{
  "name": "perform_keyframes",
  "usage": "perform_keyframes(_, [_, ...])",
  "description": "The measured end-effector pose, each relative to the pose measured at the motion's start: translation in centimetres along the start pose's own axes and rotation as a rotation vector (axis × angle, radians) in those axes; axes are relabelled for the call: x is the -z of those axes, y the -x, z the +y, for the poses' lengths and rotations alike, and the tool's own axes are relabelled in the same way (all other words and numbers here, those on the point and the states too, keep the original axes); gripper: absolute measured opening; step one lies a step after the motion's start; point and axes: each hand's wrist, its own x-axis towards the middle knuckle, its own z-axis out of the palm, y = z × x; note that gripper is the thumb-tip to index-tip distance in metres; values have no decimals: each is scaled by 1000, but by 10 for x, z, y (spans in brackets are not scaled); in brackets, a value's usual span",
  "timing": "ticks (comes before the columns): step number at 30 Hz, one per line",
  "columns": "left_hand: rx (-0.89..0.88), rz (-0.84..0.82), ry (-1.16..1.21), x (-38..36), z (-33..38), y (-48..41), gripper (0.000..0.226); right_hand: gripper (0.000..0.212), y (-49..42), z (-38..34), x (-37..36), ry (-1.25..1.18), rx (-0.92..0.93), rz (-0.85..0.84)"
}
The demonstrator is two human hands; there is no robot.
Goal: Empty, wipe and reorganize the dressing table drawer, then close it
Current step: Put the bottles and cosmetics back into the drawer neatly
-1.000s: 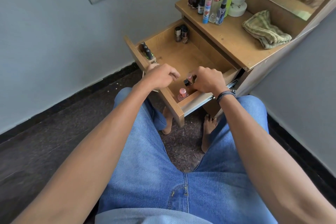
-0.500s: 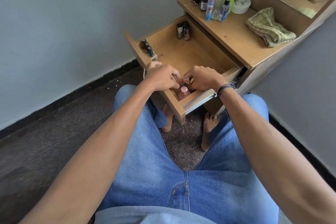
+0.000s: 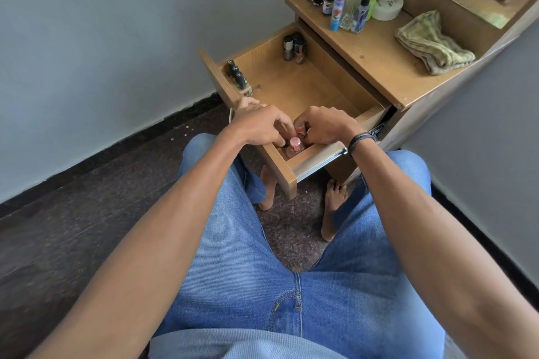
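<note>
Near corner of the open wooden drawer [image 3: 315, 155]: one pink-capped glass polish bottle [image 3: 294, 145] stands upright. Just behind it my right grip [image 3: 323, 128] pinches a second pink-capped bottle [image 3: 299, 126], cap up. My left grip [image 3: 262, 125] curls right beside it, can't tell if it's holding anything. Dark-capped bottles [image 3: 293, 49] sit in the drawer's far corners.

Drawer [image 3: 306, 90] held pink polish bottles [image 3: 295, 145] between left hand [image 3: 259, 125] and right hand [image 3: 325, 125] (more in the far corners); tabletop [image 3: 379, 58] beyond them carried cosmetics [image 3: 339, 6] and a folded cloth [image 3: 431, 44].
</note>
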Motion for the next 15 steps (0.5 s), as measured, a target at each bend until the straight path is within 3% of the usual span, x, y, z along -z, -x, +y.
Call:
perform_keyframes(6, [57,-102,-160,0,10,-4,10,18,-1,-1,4,-19,-21,-66])
perform_keyframes(11, [52,-1,-93,-5,4,-3,23,34,0,-3,5,-22,-27,-69])
perform_keyframes(15, [24,45,-29,-5,2,0,31,17,0,-3,4,-3,-29,-66])
